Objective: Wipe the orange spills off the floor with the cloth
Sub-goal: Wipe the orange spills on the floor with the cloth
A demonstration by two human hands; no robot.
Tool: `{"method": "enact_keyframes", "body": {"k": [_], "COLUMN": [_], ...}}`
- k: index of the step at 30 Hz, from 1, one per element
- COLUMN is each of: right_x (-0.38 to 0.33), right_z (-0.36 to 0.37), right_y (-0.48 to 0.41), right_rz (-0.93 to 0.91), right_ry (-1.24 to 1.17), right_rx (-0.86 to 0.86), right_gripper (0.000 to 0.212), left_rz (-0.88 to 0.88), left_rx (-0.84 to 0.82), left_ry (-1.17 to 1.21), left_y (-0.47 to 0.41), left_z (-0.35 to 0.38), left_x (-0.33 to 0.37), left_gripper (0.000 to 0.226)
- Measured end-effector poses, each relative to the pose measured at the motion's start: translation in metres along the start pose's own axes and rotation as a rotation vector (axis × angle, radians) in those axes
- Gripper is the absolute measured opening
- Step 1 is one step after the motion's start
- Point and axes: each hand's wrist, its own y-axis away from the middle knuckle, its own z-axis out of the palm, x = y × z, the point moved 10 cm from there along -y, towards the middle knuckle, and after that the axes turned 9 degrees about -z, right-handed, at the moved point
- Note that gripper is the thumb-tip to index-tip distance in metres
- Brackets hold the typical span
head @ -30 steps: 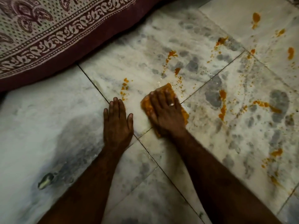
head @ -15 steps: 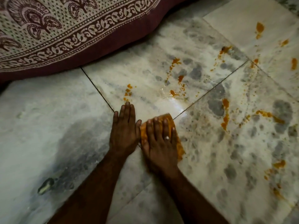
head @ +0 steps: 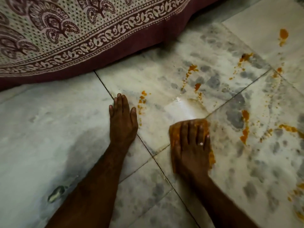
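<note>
My right hand (head: 191,145) presses flat, fingers straight, on an orange-stained cloth (head: 174,136) lying on the marble floor (head: 49,129). Only the cloth's edges show around the hand. My left hand (head: 122,121) rests flat on the floor to the cloth's left, apart from it. Orange spills dot the tiles: small drops (head: 142,100) just right of my left fingers, a streak (head: 190,70) farther back, a long smear (head: 245,125) to the right of the cloth, and more blobs (head: 283,36) at the far right. A wet shiny patch (head: 185,106) lies just beyond the cloth.
A patterned maroon-and-cream bedspread (head: 82,38) hangs down to the floor across the back left. A small dark mark (head: 56,193) sits on the tile near my left forearm. More orange spots (head: 296,195) lie at the right edge.
My right hand slid the cloth toward me, then right, away from my left hand, leaving a wet wiped patch. The left hand stayed planted.
</note>
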Motion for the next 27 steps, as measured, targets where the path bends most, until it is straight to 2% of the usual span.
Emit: {"method": "enact_keyframes", "body": {"k": [5, 9, 15, 19, 24, 27], "right_x": [-0.097, -0.127, -0.121, -0.069, -0.013, -0.053], "right_z": [0.003, -0.006, -0.019, -0.032, -0.028, -0.012], "right_y": [-0.007, -0.065, -0.153, -0.18, -0.111, -0.064], "right_rz": [-0.394, -0.494, -0.495, -0.326, -0.051, -0.168], "right_ry": [0.022, -0.022, 0.026, 0.022, 0.0, 0.037], "right_rx": [0.062, 0.101, 0.011, 0.005, 0.075, 0.072], "right_gripper": [0.064, 0.059, 0.063, 0.061, 0.065, 0.065], "left_rz": [0.025, -0.13, -0.031, 0.006, 0.032, 0.069], "left_rx": [0.027, 0.091, 0.061, 0.01, -0.017, -0.015], "left_ry": [0.02, 0.028, -0.085, -0.131, -0.085, -0.053], "left_y": [0.004, -0.003, -0.001, 0.0, 0.002, 0.007], "left_z": [0.0, -0.004, 0.0, 0.004, 0.005, 0.001], "left_x": [0.004, -0.015, -0.002, 0.003, 0.008, 0.012], "left_gripper": [0.062, 0.062, 0.061, 0.063, 0.062, 0.061]}}
